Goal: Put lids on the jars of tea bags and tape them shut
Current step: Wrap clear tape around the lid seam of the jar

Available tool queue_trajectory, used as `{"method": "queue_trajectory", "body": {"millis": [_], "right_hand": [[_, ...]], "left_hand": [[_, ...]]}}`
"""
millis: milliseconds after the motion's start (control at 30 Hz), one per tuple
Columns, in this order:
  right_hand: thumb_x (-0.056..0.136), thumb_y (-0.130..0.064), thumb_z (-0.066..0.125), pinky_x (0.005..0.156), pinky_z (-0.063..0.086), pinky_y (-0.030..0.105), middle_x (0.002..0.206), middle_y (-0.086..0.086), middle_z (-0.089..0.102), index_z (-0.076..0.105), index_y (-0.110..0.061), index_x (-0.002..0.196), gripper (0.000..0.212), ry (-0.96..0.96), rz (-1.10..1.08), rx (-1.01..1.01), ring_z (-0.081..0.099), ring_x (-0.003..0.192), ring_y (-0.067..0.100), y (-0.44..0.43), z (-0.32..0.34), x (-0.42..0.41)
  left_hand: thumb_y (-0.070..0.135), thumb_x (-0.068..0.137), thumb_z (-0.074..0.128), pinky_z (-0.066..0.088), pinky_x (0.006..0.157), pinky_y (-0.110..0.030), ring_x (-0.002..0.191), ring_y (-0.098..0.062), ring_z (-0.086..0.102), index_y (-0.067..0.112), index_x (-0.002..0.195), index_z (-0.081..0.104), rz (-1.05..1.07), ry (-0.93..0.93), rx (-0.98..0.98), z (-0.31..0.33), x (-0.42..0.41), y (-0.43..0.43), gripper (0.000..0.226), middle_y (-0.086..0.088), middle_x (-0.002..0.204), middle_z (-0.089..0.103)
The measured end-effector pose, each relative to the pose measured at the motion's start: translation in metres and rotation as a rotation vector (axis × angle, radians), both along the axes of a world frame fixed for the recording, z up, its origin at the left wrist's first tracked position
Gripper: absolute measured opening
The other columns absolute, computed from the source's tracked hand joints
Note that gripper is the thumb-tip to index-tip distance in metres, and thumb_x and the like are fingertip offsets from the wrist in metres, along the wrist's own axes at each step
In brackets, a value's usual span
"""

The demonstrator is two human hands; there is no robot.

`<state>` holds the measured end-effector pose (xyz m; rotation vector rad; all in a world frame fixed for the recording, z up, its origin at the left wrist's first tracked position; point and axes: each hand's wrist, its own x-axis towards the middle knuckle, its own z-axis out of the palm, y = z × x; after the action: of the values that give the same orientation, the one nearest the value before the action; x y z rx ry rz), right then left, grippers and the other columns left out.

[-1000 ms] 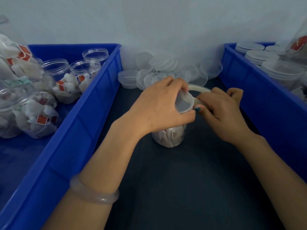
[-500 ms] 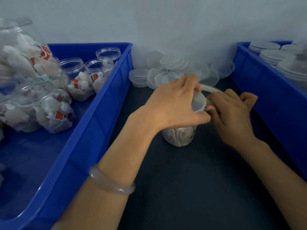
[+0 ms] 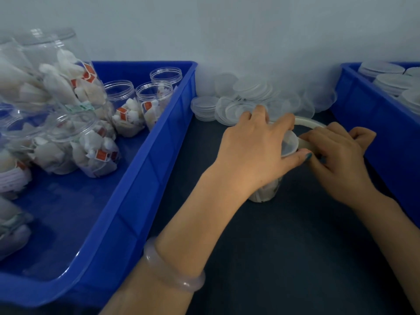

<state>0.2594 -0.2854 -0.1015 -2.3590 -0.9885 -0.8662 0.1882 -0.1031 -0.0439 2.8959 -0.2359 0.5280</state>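
Jar [image 3: 264,193] of tea bags stands on dark mat [image 3: 272,258] | left hand [image 3: 254,151] grips lid [image 3: 289,144] from above | right hand [image 3: 338,155] curls round tape roll [image 3: 306,122] beside rim | advice: press lid level, draw tape taut over seam

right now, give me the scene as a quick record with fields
left hand: grips the top of the jar
jar: upright on the table, tea bags inside, lid on
right hand: holds the tape roll at the lid's edge
left bin: open jars of tea bags
loose lids: piled behind the jar
right bin: stacked lids
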Motion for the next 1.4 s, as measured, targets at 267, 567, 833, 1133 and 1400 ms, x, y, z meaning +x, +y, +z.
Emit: {"method": "queue_trajectory", "body": {"millis": [267, 567, 833, 1133, 1400], "right_hand": [[0.105, -0.054, 0.027, 0.077, 0.021, 0.041, 0.075, -0.01, 0.047, 0.061, -0.019, 0.09, 0.05, -0.02, 0.009, -0.019, 0.041, 0.079, 0.015, 0.0, 0.005, -0.004], [0.098, -0.04, 0.033, 0.076, 0.016, 0.035, 0.067, -0.015, 0.042, 0.053, -0.027, 0.085, 0.027, 0.1, -0.02, 0.0, 0.04, 0.071, 0.013, 0.007, 0.002, -0.01], [0.093, -0.043, 0.026, 0.077, 0.018, 0.035, 0.072, -0.007, 0.053, 0.058, -0.026, 0.092, 0.036, 0.264, 0.047, -0.045, 0.046, 0.071, 0.013, 0.002, 0.009, -0.007], [0.095, -0.029, 0.031, 0.069, 0.009, 0.033, 0.067, -0.013, 0.05, 0.063, -0.029, 0.092, 0.032, 0.262, -0.152, 0.059, 0.041, 0.076, 0.008, 0.018, 0.002, -0.016], [0.092, -0.032, 0.019, 0.075, 0.016, 0.035, 0.068, -0.013, 0.046, 0.057, -0.027, 0.089, 0.039, 0.265, -0.245, 0.192, 0.041, 0.071, 0.008, 0.034, -0.006, -0.033]], "left_hand": [[0.072, 0.087, 0.056, 0.042, 0.073, -0.03, 0.107, -0.014, 0.051, 0.037, 0.132, 0.051, -0.091, 0.078, -0.019, 0.007, 0.002, 0.013, 0.057, 0.002, 0.124, 0.048], [0.067, 0.089, 0.057, 0.051, 0.081, -0.037, 0.118, -0.018, 0.046, 0.031, 0.133, 0.048, -0.108, 0.086, -0.083, 0.0, 0.0, 0.009, 0.058, 0.001, 0.13, 0.045], [0.073, 0.085, 0.057, 0.045, 0.07, -0.032, 0.111, -0.015, 0.048, 0.033, 0.123, 0.052, -0.049, -0.04, -0.123, -0.01, 0.002, 0.001, 0.055, 0.005, 0.12, 0.05], [0.061, 0.089, 0.057, 0.046, 0.074, -0.033, 0.109, -0.015, 0.049, 0.034, 0.119, 0.054, -0.046, -0.02, -0.137, -0.005, 0.003, 0.004, 0.041, 0.006, 0.117, 0.053], [0.056, 0.089, 0.06, 0.044, 0.071, -0.031, 0.11, -0.014, 0.047, 0.034, 0.12, 0.055, -0.043, -0.059, -0.158, -0.01, -0.002, 0.001, 0.038, 0.007, 0.12, 0.051]]}}
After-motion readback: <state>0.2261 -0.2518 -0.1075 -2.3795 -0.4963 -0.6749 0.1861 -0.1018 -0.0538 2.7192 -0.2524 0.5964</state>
